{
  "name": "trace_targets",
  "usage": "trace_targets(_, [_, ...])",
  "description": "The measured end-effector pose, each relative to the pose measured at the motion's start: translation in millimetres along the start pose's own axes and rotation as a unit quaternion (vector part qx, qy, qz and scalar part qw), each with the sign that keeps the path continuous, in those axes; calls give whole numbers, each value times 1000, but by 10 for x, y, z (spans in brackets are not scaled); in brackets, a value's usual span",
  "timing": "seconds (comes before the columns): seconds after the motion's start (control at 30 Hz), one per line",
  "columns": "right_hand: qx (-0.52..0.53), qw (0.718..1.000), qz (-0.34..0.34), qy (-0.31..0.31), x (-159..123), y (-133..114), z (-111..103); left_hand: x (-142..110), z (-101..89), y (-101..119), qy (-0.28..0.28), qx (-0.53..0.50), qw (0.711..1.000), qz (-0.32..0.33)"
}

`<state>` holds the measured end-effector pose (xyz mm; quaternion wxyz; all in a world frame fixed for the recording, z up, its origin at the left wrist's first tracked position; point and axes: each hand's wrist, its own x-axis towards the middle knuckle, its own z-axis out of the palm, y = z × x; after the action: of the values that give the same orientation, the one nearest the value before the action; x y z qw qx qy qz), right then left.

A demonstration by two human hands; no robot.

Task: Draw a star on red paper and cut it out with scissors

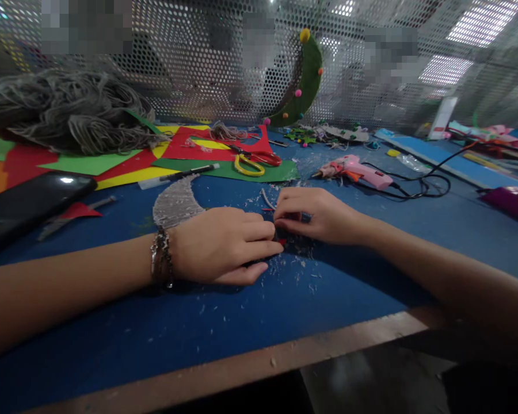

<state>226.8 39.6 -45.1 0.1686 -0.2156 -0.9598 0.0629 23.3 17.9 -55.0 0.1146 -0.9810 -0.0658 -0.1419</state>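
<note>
My left hand (pixel 227 244) lies palm down on the blue table, its fingers stretched out. Its index fingertip touches a small red piece (pixel 283 242), mostly covered. The thumb is apart from that finger. Facing it, my right hand (pixel 317 213) has its fingers curled into a pinch; what is between them is hidden. A short strand of grey yarn (pixel 267 199) lies by the right fingertips. Behind my left wrist rests a crescent wrapped in grey yarn (pixel 176 201), its lower end covered by the hand. Bits of fluff (pixel 280 264) are scattered around the fingers.
Yellow-and-red-handled scissors (pixel 250 164) and a pen (pixel 194 172) lie on coloured sheets. A pink glue gun (pixel 362 171) with a black cord sits right. A phone (pixel 30 198) and a grey yarn heap (pixel 82 112) are left. A green crescent (pixel 311 75) hangs before perforated metal.
</note>
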Motion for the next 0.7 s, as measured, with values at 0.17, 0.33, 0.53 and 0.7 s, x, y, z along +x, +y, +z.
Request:
trace_targets(0.17, [-2, 1000, 14, -5, 6, 17, 18, 4, 3, -6, 18, -11, 1000, 14])
trace_targets(0.33, [-4, 1000, 20, -16, 15, 30, 68, 6, -1, -9, 21, -17, 1000, 5])
trace_targets(0.53, [16, 999, 44, -19, 37, 14, 104, -8, 9, -13, 24, -33, 999, 3])
trace_targets(0.7, [12, 998, 58, -27, 51, 14, 129, -5, 17, -17, 24, -45, 999, 3])
